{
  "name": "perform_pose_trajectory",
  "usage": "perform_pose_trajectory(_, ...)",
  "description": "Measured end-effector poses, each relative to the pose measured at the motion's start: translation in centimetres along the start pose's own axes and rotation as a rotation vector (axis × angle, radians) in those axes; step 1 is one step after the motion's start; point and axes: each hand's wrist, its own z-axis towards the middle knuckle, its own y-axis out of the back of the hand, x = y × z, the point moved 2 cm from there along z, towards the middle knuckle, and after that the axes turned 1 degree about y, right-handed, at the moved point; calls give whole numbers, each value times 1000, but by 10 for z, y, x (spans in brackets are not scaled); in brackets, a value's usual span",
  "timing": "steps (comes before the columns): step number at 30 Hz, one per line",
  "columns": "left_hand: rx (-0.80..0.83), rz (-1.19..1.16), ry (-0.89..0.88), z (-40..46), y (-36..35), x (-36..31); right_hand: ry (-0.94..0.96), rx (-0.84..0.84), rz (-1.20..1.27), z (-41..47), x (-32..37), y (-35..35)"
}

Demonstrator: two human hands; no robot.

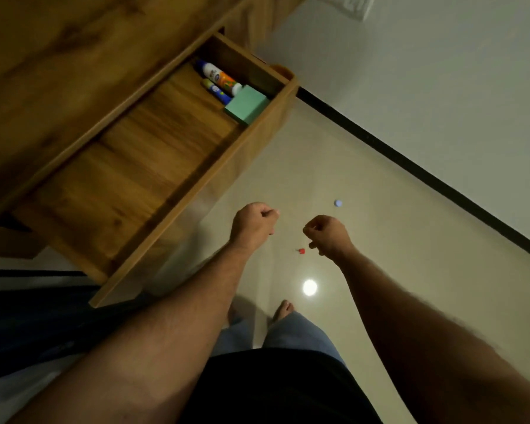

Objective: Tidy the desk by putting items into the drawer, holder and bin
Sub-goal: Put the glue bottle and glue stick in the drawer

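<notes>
Open wooden drawer (153,166) juts from bench at left, mostly bare; white-orange bottle (219,76), blue-yellow tube (216,91), green block (247,107) packed in far corner. Left hand (253,223) and right hand (326,235) curled over open floor; contents hidden. Small red piece (301,251) and blue cap (337,203) on floor.

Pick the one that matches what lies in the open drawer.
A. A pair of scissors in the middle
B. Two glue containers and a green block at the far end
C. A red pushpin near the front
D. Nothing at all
B: the drawer holds a large glue bottle, a smaller glue stick and a green block together at its far end.
</notes>
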Motion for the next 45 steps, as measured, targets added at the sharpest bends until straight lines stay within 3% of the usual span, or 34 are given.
perform_pose_trajectory(5, 71, 8, 125, 6, -44, 31, -146, 36, -12, -16, -70, 18)
perform_pose_trajectory(10, 112, -44, 203, 0, -87, 27, -175, 64, -61, -11, -119, 40)
perform_pose_trajectory(24, -76, -3, 313, -17, -245, 8, 106, 252, -290, 63, -208, 142)
perform_pose_trajectory(36, -65, -165, 342, 40, -337, 10, -5, 243, -227, 149, -278, 166)
perform_pose_trajectory(45, -187, -54, 384, 104, -397, 35, 111, 290, -383, 252, -328, 147)
